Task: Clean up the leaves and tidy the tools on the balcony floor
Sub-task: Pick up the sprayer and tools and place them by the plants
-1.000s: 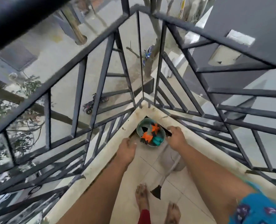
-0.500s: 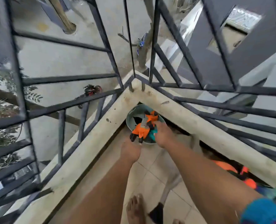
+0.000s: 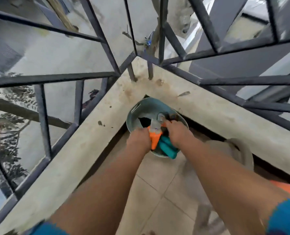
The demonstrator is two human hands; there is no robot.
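A teal bucket (image 3: 141,107) stands on the tiled floor in the balcony corner. Inside it lie orange and teal garden gloves (image 3: 155,138), a teal piece (image 3: 168,148) hanging over the near rim, and dark tool parts. My left hand (image 3: 138,139) grips the orange glove at the bucket's near-left rim. My right hand (image 3: 178,134) reaches into the bucket from the right, its fingers curled among the gloves and tools; what it holds is hidden.
A low concrete ledge (image 3: 90,150) with a dark metal railing (image 3: 107,77) encloses the corner. A pale round container (image 3: 239,153) lies against the right ledge. Something orange (image 3: 288,189) shows at the far right. Beige floor tiles (image 3: 157,184) stretch toward me.
The view has dropped closer to the bucket. My left hand moved from the floor beside the bucket onto the orange glove, and my right hand pushed deeper into the bucket.
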